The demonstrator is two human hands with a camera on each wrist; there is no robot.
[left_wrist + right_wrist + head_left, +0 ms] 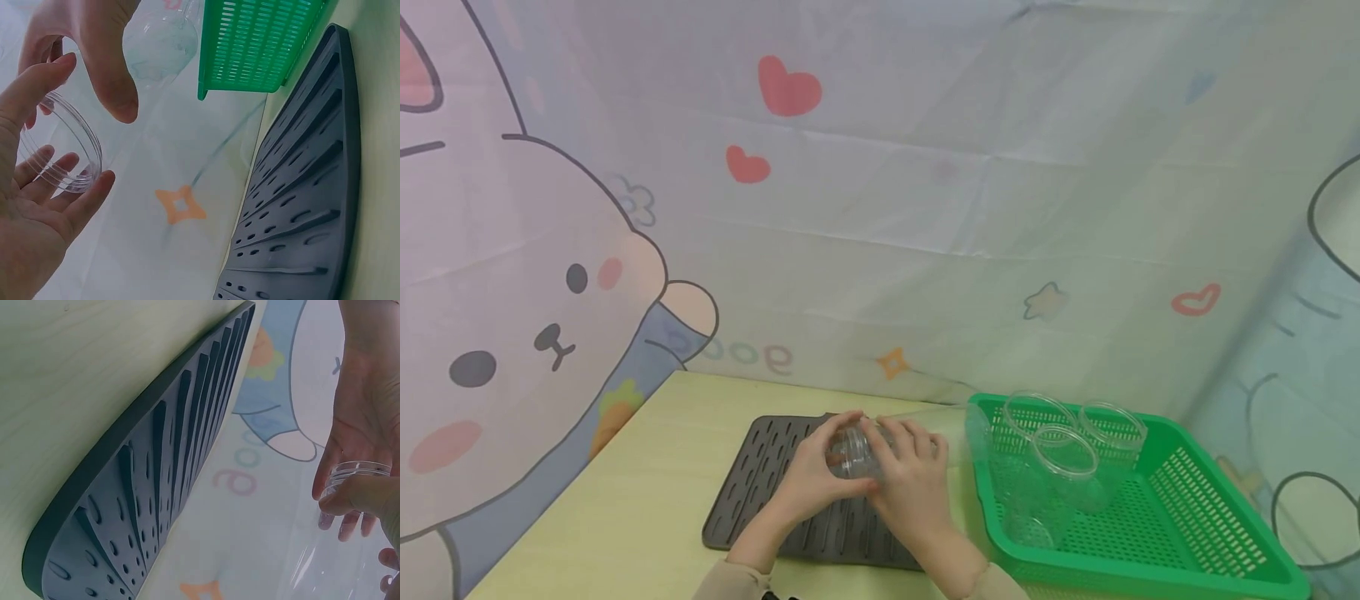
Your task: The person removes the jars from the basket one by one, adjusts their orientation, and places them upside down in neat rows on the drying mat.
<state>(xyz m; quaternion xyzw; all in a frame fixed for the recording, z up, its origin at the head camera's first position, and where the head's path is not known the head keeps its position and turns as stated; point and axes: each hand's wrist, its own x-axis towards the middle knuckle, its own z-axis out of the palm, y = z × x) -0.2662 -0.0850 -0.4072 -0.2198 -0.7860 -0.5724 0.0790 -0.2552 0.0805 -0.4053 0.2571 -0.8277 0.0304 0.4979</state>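
Left hand (807, 485), right hand (917, 490), clear cup (856, 454) held between

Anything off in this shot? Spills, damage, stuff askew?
Nothing stands out. The left hand and right hand hold a clear cup tipped sideways, with no spill visible. Three other cups stand mouth-up inside the green basket; the dark gray slotted mat lies flat. The backdrop is merely creased.

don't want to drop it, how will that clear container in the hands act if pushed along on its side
The clear container looks see-through and thin-walled, so it's probably light. Its round rim suggests it could roll, and its smooth, shiny surface may be slippery.
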